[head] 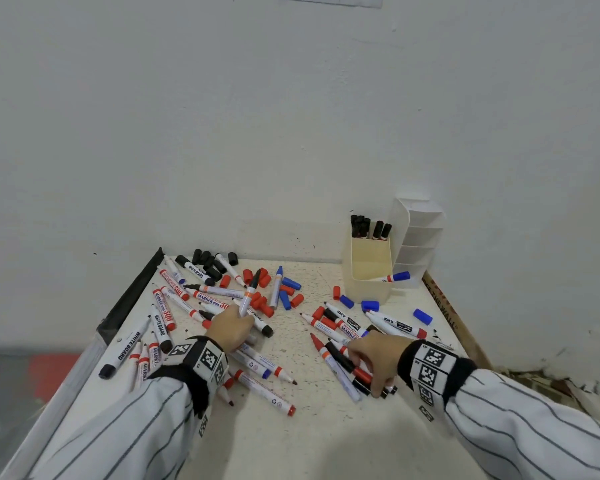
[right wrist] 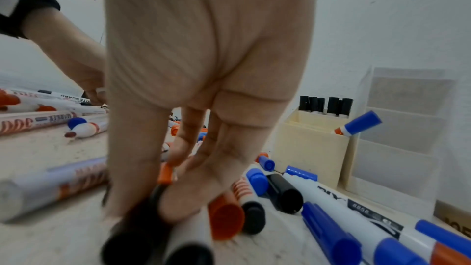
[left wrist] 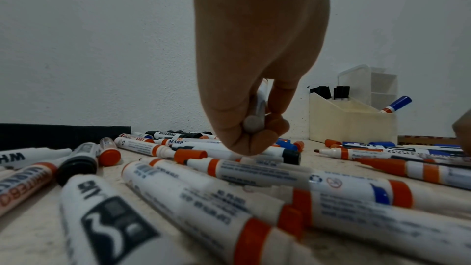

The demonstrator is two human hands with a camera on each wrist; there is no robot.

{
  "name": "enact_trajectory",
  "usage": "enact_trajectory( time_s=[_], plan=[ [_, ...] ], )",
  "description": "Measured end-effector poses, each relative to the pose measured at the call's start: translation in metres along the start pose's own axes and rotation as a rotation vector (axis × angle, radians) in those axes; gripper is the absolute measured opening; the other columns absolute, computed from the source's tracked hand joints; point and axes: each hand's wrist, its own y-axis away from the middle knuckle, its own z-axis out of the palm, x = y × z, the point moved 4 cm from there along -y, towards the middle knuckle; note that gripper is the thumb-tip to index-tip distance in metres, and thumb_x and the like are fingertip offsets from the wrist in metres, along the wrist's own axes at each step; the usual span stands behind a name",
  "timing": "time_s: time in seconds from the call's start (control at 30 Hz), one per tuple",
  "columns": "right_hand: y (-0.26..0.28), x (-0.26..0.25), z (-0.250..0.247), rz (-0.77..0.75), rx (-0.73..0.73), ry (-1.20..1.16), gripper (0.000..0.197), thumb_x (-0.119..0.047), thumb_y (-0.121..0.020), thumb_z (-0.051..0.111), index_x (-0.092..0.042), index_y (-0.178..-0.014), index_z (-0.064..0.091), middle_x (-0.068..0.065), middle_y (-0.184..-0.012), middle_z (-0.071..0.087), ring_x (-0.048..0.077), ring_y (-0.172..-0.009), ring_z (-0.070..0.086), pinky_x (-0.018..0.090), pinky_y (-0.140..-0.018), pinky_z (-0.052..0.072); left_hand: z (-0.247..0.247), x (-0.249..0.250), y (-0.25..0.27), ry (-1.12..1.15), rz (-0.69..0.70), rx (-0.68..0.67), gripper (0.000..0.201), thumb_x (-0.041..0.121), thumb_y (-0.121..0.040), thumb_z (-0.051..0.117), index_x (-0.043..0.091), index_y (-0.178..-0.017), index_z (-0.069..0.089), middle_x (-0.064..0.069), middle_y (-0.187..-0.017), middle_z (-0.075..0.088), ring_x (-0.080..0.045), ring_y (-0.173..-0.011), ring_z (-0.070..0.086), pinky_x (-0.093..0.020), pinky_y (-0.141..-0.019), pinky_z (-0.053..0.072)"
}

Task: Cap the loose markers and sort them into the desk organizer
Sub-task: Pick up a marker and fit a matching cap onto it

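Note:
Many whiteboard markers and loose caps lie scattered on the white table [head: 326,434]. My left hand [head: 238,315] grips an uncapped black-tipped marker [head: 249,294], tip pointing away and up; its butt end [left wrist: 252,124] shows between the curled fingers. My right hand [head: 378,384] reaches down into the near right pile, where thumb and fingers pinch a blurred black cap [right wrist: 142,219]. The cream desk organizer [head: 368,282] stands at the back right. Capped black markers [head: 369,226] fill its rear slot and a blue-capped marker [head: 397,277] leans in the front one.
Loose black caps [head: 208,261], red caps [head: 257,277] and blue caps [head: 288,289] lie mid-table. A white tiered section [head: 420,237] adjoins the organizer. The wall is close behind. A black strip [head: 136,289] edges the left side and a printed wooden slat [head: 447,317] the right.

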Motion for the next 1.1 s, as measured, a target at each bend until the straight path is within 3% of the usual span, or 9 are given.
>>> enact_trajectory(
  time_s=[0.07,0.13,0.23,0.37,0.47,0.53,0.67,0.93,1.1],
  plan=[
    [0.001,0.001,0.002,-0.02,0.08,-0.071,0.038,-0.014,-0.076,0.073,-0.02,-0.104,0.048,0.002,-0.09,0.057,0.015,-0.069,0.057,0.028,-0.065,0.053,0.003,0.001,0.005,0.025,0.001,-0.008,0.013,0.018,-0.093,0.044,0.008,-0.1,0.049,-0.013,-0.093,0.066,-0.018,-0.063,0.057,-0.026,-0.055,0.042],
    [-0.001,-0.003,0.002,-0.047,0.183,-0.07,0.035,-0.014,-0.081,0.068,-0.021,-0.11,0.05,-0.001,-0.093,0.052,0.015,-0.079,0.053,0.025,-0.066,0.05,0.005,-0.001,0.006,0.046,0.008,-0.011,0.013,0.017,-0.092,0.045,0.008,-0.1,0.049,-0.014,-0.091,0.065,-0.015,-0.057,0.05,-0.025,-0.053,0.038],
    [-0.004,-0.012,0.0,-0.069,0.335,-0.057,0.029,-0.014,-0.086,0.06,-0.021,-0.113,0.052,-0.004,-0.096,0.047,0.012,-0.086,0.045,0.015,-0.067,0.037,0.005,-0.006,0.007,0.05,0.013,0.005,0.017,0.022,-0.092,0.047,0.008,-0.1,0.051,-0.016,-0.096,0.066,-0.021,-0.066,0.052,-0.028,-0.063,0.04],
    [-0.009,-0.022,-0.002,-0.038,0.458,-0.141,0.024,-0.011,-0.092,0.049,-0.018,-0.113,0.057,0.002,-0.114,0.054,0.015,-0.096,0.053,0.023,-0.085,0.046,0.002,-0.011,0.007,-0.01,-0.001,0.057,0.031,0.033,-0.096,0.037,0.007,-0.1,0.053,-0.014,-0.103,0.064,-0.025,-0.081,0.052,-0.03,-0.075,0.04],
    [-0.007,-0.033,-0.004,-0.072,0.533,-0.186,0.023,-0.026,-0.095,0.044,-0.019,-0.112,0.058,0.0,-0.11,0.053,0.015,-0.097,0.053,0.027,-0.085,0.046,-0.003,-0.016,0.004,-0.082,-0.022,0.097,0.046,0.037,-0.098,0.028,0.002,-0.114,0.054,-0.018,-0.115,0.059,-0.032,-0.105,0.053,-0.036,-0.089,0.039],
    [-0.007,-0.038,-0.001,-0.088,0.483,-0.132,0.03,-0.036,-0.09,0.049,-0.023,-0.117,0.054,-0.003,-0.114,0.048,0.013,-0.101,0.05,0.028,-0.085,0.047,-0.005,-0.017,0.005,-0.091,-0.029,0.115,0.044,0.033,-0.099,0.028,0.001,-0.117,0.052,-0.021,-0.119,0.055,-0.034,-0.111,0.05,-0.038,-0.092,0.038],
    [-0.014,-0.044,0.004,-0.109,0.436,-0.097,0.034,-0.029,-0.088,0.058,-0.023,-0.121,0.052,-0.002,-0.124,0.043,0.015,-0.109,0.046,0.026,-0.089,0.042,-0.01,-0.022,0.005,-0.078,-0.036,0.139,0.037,0.028,-0.098,0.03,0.002,-0.114,0.051,-0.022,-0.117,0.055,-0.035,-0.11,0.051,-0.041,-0.095,0.039],
    [-0.024,-0.053,0.0,-0.165,0.513,-0.062,0.047,-0.037,-0.092,0.048,-0.032,-0.137,0.038,-0.003,-0.142,0.035,0.017,-0.127,0.035,0.036,-0.103,0.037,-0.024,-0.034,0.004,-0.045,-0.073,0.227,0.033,0.024,-0.097,0.034,0.0,-0.114,0.048,-0.024,-0.112,0.057,-0.037,-0.102,0.056,-0.041,-0.088,0.045],
    [-0.036,-0.06,0.005,-0.181,0.343,0.147,0.065,-0.052,-0.086,0.051,-0.04,-0.143,0.022,-0.006,-0.153,0.021,0.022,-0.134,0.026,0.044,-0.107,0.031,-0.043,-0.044,0.009,-0.032,-0.08,0.269,0.026,0.024,-0.097,0.036,0.002,-0.107,0.047,-0.023,-0.105,0.058,-0.031,-0.085,0.054,-0.043,-0.087,0.048]
  ],
)
